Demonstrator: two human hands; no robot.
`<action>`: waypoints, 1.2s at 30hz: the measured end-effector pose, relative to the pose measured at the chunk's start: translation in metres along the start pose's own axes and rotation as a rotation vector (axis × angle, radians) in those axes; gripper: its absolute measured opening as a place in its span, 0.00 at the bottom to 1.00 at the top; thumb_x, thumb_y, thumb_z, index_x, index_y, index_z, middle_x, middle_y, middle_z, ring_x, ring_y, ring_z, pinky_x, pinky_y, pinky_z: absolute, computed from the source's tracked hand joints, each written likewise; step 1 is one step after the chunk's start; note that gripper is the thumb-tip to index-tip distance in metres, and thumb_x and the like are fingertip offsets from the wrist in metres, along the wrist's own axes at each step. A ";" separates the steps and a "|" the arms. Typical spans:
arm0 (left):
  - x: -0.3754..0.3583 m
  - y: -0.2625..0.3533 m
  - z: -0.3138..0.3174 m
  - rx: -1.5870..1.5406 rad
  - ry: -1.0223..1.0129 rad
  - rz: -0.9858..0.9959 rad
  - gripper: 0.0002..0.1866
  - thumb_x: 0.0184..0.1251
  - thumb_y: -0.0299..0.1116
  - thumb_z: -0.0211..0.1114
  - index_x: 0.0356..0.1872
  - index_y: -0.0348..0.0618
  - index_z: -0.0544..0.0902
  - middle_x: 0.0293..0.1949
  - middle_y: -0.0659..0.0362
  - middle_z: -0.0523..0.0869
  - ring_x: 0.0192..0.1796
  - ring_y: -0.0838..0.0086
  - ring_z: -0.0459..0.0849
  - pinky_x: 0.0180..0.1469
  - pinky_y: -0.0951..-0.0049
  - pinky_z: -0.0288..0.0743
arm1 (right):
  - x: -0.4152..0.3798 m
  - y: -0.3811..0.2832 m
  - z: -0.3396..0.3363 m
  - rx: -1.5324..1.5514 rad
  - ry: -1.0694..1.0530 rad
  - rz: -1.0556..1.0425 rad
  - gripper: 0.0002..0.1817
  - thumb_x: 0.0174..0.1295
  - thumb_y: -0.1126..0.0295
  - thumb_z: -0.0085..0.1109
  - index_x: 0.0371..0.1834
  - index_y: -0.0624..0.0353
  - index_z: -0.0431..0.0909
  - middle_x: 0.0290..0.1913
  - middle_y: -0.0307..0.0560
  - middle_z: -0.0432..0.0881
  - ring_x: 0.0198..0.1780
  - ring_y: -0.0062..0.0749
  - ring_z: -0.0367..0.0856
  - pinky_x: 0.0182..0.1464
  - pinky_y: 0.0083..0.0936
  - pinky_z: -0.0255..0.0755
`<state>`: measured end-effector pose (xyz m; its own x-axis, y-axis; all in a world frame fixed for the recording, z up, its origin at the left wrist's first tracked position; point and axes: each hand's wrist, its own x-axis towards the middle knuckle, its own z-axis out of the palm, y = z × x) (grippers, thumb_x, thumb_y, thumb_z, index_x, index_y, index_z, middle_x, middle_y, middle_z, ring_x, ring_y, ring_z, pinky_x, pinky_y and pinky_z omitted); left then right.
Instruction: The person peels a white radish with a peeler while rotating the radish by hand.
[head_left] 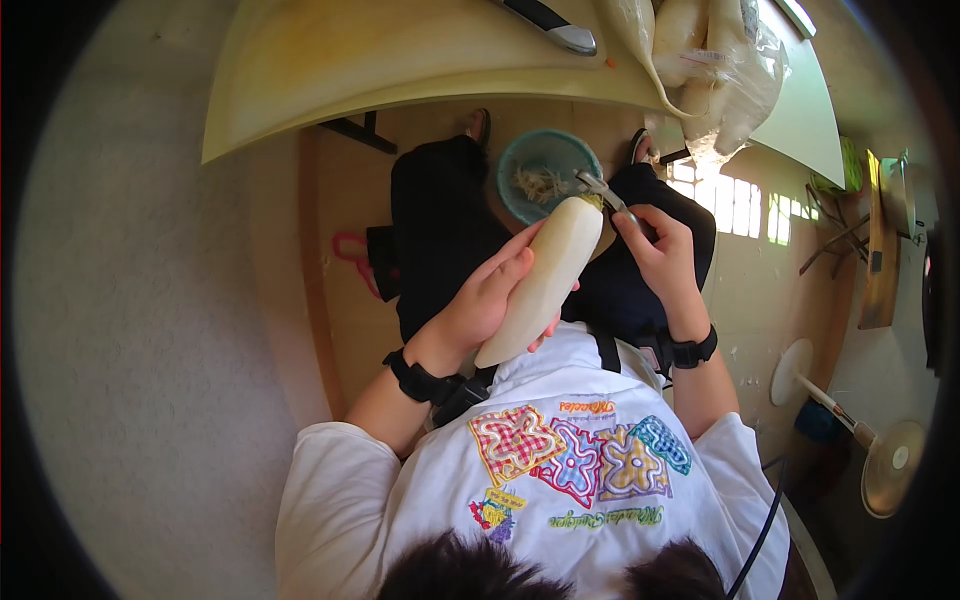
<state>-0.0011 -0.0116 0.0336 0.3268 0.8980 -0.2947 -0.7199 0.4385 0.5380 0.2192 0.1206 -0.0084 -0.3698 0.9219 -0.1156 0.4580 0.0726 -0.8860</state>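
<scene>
L hand (492, 285) gripping white radish (553, 268), R hand (665, 252) grasping peeler (602, 189) near its top; bag label (703, 56) too sm. to read.

Left hand (490, 290) grips a long white radish (548, 275), fingers wrapped beneath; radish tilted, greenish stem end uppermost. Right hand (662, 255) holds a metal peeler (606, 191), its head at the stem end; contact with the skin cannot be determined. Below, on the floor between the feet: blue-green basin (512, 205) containing pale peelings (540, 184). Desk (400, 60) beyond carries a black-and-silver handle (548, 22) and, to its right, several more radishes (680, 38), some inside a clear plastic bag (745, 95). Black band on each wrist.
</scene>
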 end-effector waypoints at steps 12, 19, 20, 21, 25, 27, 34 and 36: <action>0.004 -0.003 -0.009 -0.018 0.091 0.028 0.36 0.80 0.58 0.49 0.79 0.51 0.55 0.50 0.48 0.81 0.29 0.66 0.86 0.23 0.68 0.81 | -0.003 -0.017 -0.006 -0.021 0.036 -0.034 0.12 0.63 0.67 0.72 0.39 0.67 0.85 0.21 0.40 0.75 0.24 0.18 0.69 0.28 0.19 0.64; 0.004 0.005 -0.010 0.098 0.096 0.154 0.37 0.66 0.50 0.72 0.69 0.42 0.67 0.53 0.51 0.81 0.36 0.69 0.87 0.27 0.69 0.84 | -0.009 -0.030 -0.005 -0.084 0.049 -0.145 0.11 0.61 0.67 0.73 0.39 0.64 0.85 0.27 0.46 0.83 0.26 0.27 0.79 0.31 0.22 0.72; 0.004 0.008 -0.006 0.103 0.127 0.144 0.38 0.64 0.48 0.74 0.68 0.41 0.67 0.52 0.51 0.81 0.37 0.70 0.87 0.28 0.70 0.85 | -0.010 -0.029 -0.004 -0.099 0.052 -0.185 0.11 0.60 0.67 0.73 0.39 0.63 0.85 0.28 0.47 0.83 0.27 0.29 0.80 0.32 0.23 0.72; 0.005 0.008 -0.007 0.103 0.126 0.143 0.38 0.64 0.48 0.74 0.68 0.41 0.67 0.52 0.51 0.81 0.37 0.70 0.87 0.28 0.70 0.85 | -0.010 -0.029 -0.003 -0.114 0.056 -0.224 0.11 0.60 0.68 0.73 0.39 0.63 0.85 0.29 0.48 0.84 0.27 0.31 0.81 0.32 0.23 0.73; 0.007 0.008 -0.009 0.116 0.102 0.123 0.39 0.64 0.47 0.74 0.70 0.41 0.67 0.49 0.54 0.80 0.38 0.71 0.87 0.29 0.71 0.85 | -0.012 -0.037 0.000 -0.139 0.046 -0.250 0.11 0.59 0.68 0.72 0.40 0.63 0.85 0.30 0.49 0.84 0.27 0.34 0.82 0.32 0.24 0.74; 0.007 0.010 -0.007 0.099 0.082 0.120 0.39 0.64 0.47 0.74 0.70 0.41 0.66 0.48 0.55 0.80 0.38 0.71 0.87 0.29 0.71 0.85 | -0.012 -0.037 0.001 -0.169 0.042 -0.316 0.11 0.58 0.69 0.72 0.40 0.62 0.85 0.30 0.49 0.84 0.27 0.35 0.83 0.31 0.25 0.75; 0.008 0.009 -0.008 0.063 0.028 0.108 0.43 0.63 0.55 0.74 0.70 0.36 0.68 0.43 0.55 0.82 0.35 0.73 0.87 0.28 0.73 0.84 | -0.012 -0.040 -0.001 -0.223 0.059 -0.385 0.10 0.57 0.69 0.72 0.39 0.61 0.85 0.31 0.49 0.84 0.27 0.39 0.84 0.30 0.28 0.76; 0.008 0.009 -0.010 0.061 0.013 0.097 0.44 0.63 0.57 0.74 0.70 0.35 0.68 0.43 0.55 0.82 0.35 0.74 0.87 0.28 0.73 0.84 | -0.011 -0.041 0.000 -0.243 0.063 -0.392 0.10 0.57 0.69 0.73 0.39 0.61 0.85 0.30 0.48 0.84 0.27 0.39 0.84 0.30 0.28 0.76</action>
<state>-0.0109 -0.0009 0.0278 0.2492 0.9361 -0.2484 -0.7089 0.3510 0.6118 0.2047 0.1071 0.0298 -0.5062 0.8280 0.2411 0.4723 0.5000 -0.7259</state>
